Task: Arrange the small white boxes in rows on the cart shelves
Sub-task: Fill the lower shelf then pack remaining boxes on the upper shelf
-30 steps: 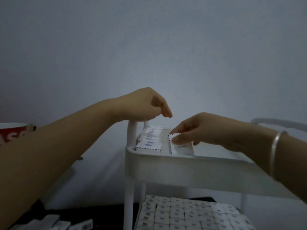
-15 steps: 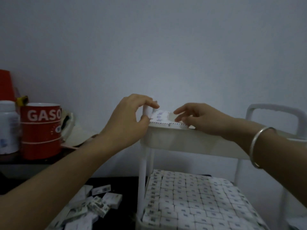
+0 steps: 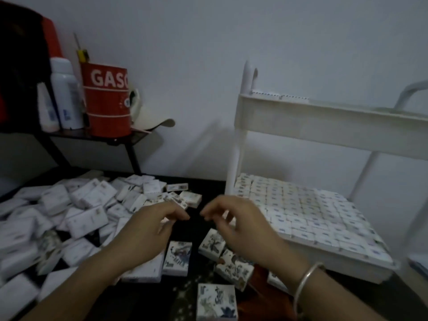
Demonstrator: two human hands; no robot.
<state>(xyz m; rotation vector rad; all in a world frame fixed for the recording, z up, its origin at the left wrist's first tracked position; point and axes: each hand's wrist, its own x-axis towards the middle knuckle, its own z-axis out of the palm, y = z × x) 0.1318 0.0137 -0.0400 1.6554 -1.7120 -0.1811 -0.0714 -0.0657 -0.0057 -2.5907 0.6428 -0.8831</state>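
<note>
A white cart point(image 3: 324, 126) stands at the right. Its lower shelf point(image 3: 312, 218) is packed with small white boxes in neat rows. On the top shelf a few boxes point(image 3: 280, 95) show above the rim at the left corner. A loose heap of small white boxes point(image 3: 76, 212) covers the dark floor at the left. Several printed boxes point(image 3: 177, 256) lie in front of me. My left hand point(image 3: 150, 230) and my right hand point(image 3: 240, 225) hover low over the floor boxes, fingers curled and apart, holding nothing.
A dark side table point(image 3: 97, 137) at the left carries a red tin marked GASO point(image 3: 106, 98), a white bottle point(image 3: 66, 93) and a cap. A silver bangle point(image 3: 305, 283) sits on my right wrist. The grey wall is behind the cart.
Both hands have left the cart's top shelf and dropped to the floor pile. The view has tilted down, so the heap of boxes now shows.
</note>
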